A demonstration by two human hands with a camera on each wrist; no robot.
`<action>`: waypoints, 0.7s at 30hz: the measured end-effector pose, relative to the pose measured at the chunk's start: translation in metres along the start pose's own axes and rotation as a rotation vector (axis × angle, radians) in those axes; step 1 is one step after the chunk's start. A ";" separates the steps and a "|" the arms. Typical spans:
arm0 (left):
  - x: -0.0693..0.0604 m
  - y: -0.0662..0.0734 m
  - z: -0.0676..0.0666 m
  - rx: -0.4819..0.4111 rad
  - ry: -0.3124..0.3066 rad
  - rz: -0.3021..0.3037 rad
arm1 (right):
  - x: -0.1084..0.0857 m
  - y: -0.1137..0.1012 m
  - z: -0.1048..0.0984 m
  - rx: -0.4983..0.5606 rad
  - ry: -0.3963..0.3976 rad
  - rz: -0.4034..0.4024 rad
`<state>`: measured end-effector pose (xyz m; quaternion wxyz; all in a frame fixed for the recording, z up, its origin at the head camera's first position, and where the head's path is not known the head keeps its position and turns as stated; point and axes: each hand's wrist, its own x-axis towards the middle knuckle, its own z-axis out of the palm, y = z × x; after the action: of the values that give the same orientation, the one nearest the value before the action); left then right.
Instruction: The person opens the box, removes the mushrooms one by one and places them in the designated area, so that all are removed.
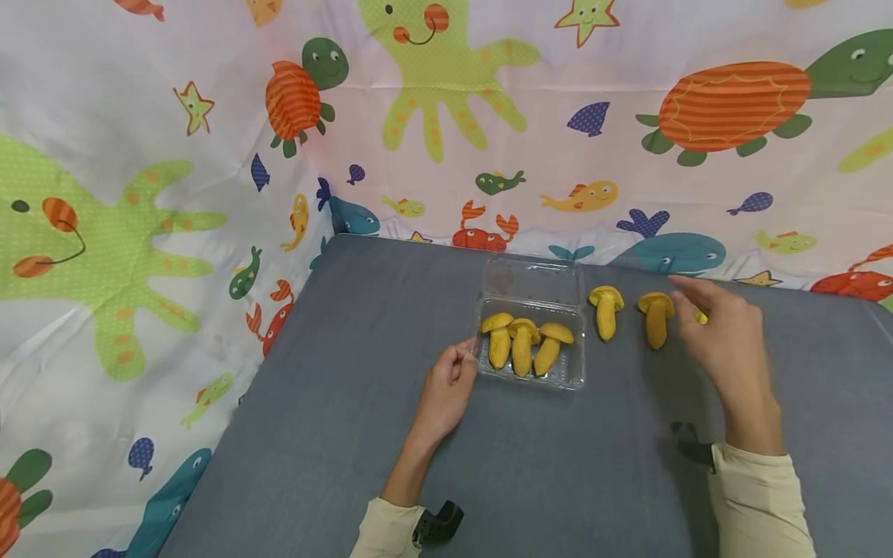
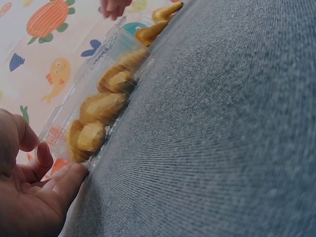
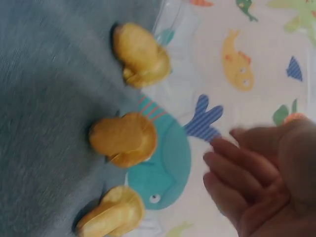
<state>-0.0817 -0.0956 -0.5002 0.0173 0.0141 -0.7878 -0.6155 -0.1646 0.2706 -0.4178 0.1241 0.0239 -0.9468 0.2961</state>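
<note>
By the left edge of the clear box (image 1: 570, 373), the L hand (image 1: 445, 391) pinched its side btwn thumb and fingers, prob. to steady such light plastic. Three mushrooms (image 1: 522, 353) lay side by side inside, caps twd the lid (image 1: 533, 280), which was folded back nr the far edge of the table (image 1: 335, 434), leaving the top clear. R hand (image 1: 729, 345) hung w/ fingers loosely apart, holding nothing, over loose mushrooms (image 1: 606, 316) lined up right of the box, presumably for easy reach.
</note>
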 end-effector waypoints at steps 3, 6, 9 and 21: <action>0.000 0.000 0.000 -0.005 0.006 -0.001 | -0.002 -0.013 0.003 0.017 -0.082 -0.079; -0.001 -0.001 0.000 -0.007 0.006 -0.002 | -0.006 -0.023 0.007 0.024 -0.124 -0.162; -0.002 -0.002 0.000 -0.006 0.006 -0.009 | -0.011 -0.033 0.011 0.020 -0.151 -0.210; 0.000 -0.003 0.001 -0.014 0.014 -0.015 | -0.021 -0.072 0.032 -0.014 -0.245 -0.391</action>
<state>-0.0820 -0.0949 -0.5031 0.0186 0.0242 -0.7833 -0.6209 -0.1427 0.1926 -0.4091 0.0633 0.2417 -0.9342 0.2547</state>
